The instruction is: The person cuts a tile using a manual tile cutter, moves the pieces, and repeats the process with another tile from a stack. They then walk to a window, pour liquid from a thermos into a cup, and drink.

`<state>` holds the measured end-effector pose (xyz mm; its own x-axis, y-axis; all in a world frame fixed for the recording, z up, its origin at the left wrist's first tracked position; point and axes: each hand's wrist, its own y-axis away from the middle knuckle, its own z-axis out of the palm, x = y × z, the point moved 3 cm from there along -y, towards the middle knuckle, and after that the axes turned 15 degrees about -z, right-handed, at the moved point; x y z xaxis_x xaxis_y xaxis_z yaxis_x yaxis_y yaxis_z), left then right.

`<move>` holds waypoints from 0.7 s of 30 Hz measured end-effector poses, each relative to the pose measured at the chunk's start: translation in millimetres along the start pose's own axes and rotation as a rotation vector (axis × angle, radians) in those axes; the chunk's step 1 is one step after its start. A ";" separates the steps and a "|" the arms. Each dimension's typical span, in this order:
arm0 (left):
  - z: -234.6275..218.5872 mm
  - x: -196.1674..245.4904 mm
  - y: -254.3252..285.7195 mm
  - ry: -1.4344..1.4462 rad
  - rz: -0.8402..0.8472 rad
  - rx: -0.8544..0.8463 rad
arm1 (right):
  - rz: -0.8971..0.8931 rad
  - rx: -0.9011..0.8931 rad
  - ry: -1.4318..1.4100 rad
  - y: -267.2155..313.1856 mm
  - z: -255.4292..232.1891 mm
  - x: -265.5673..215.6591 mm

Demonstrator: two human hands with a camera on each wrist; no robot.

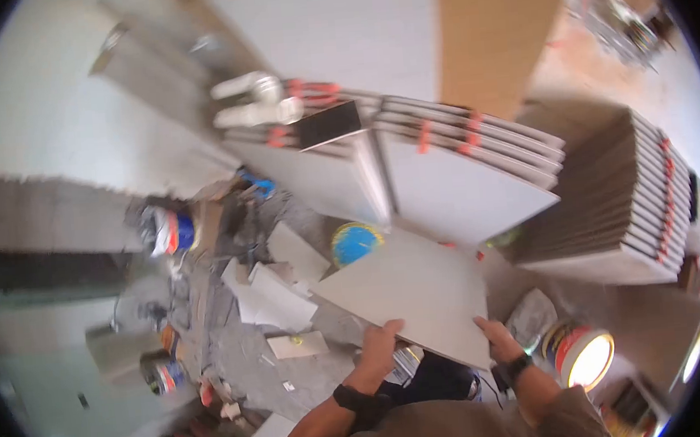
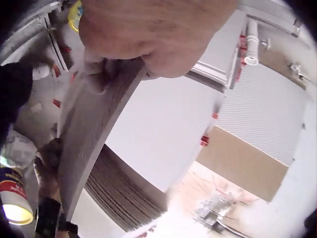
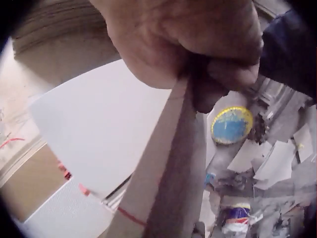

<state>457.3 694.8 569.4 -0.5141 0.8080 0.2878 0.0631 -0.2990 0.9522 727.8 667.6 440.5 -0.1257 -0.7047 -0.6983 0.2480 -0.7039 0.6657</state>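
Note:
A large pale tile [image 1: 426, 290] is held in front of the body by both hands. My left hand [image 1: 379, 348] grips its near left edge, thumb on the upper face. On the opposite side, my right hand [image 1: 503, 341] grips the near right edge. In the left wrist view, the left hand [image 2: 158, 34] has its fingers curled under the tile [image 2: 94, 131], whose grey back shows ridges. The right wrist view shows the right hand [image 3: 185, 39] pinching the tile's edge [image 3: 148, 168], with fingertips on the underside.
Large tiles with orange spacers [image 1: 462, 185] lean just beyond the held tile. A tall tile stack [image 1: 645, 203] stands at the right. Around the floor are a blue round lid with yellow rim [image 1: 357, 242], broken tile pieces [image 1: 270, 299] and paint buckets [image 1: 587, 357]. White pipe fittings [image 1: 254, 99] lie behind.

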 end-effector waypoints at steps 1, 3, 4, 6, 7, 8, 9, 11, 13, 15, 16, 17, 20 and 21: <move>-10.6 1.0 14.8 -0.016 -0.018 0.002 | -0.024 -0.040 0.041 20.8 15.6 -24.5; -41.4 1.4 33.5 -0.132 0.125 -0.004 | 0.068 -0.042 -0.050 59.8 47.8 -53.8; -58.5 -5.9 42.9 -0.246 0.277 -0.009 | 0.268 0.102 -0.241 73.3 57.8 -46.2; -86.7 -6.3 67.9 -0.243 0.341 0.001 | 0.188 0.102 -0.304 104.6 89.9 -49.3; -95.0 -1.9 98.4 -0.116 0.249 0.001 | 0.159 0.109 -0.282 123.2 109.2 -52.2; -110.7 -4.4 117.4 0.014 0.161 -0.011 | 0.120 0.085 -0.239 138.1 127.9 -52.7; -140.1 -31.5 94.1 0.043 0.187 -0.051 | 0.080 0.047 -0.198 148.1 146.9 -50.3; -185.1 -36.6 142.7 0.078 0.269 -0.092 | -0.006 -0.015 -0.121 175.3 186.7 -40.9; -246.4 -57.7 171.9 0.160 0.314 -0.160 | -0.086 -0.073 -0.053 203.0 232.5 -23.9; -334.4 -103.6 201.3 0.333 0.325 -0.276 | -0.171 -0.127 0.038 247.7 296.0 3.9; -362.1 -120.6 204.4 0.301 0.423 -0.244 | -0.196 -0.163 0.073 260.9 320.5 9.1; -391.0 -132.4 217.4 0.261 0.516 -0.200 | -0.214 -0.205 0.099 274.0 344.7 13.0; -461.0 -155.5 286.2 0.405 0.426 -0.136 | -0.236 -0.326 0.168 292.8 405.4 31.3; -481.4 -163.3 302.3 0.381 0.460 -0.067 | -0.248 -0.313 0.239 284.8 417.1 45.5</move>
<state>148.5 228.0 760.8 -0.7179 0.3527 0.6002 0.3043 -0.6164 0.7262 392.0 397.7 708.2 -0.0022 -0.4518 -0.8921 0.5213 -0.7618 0.3846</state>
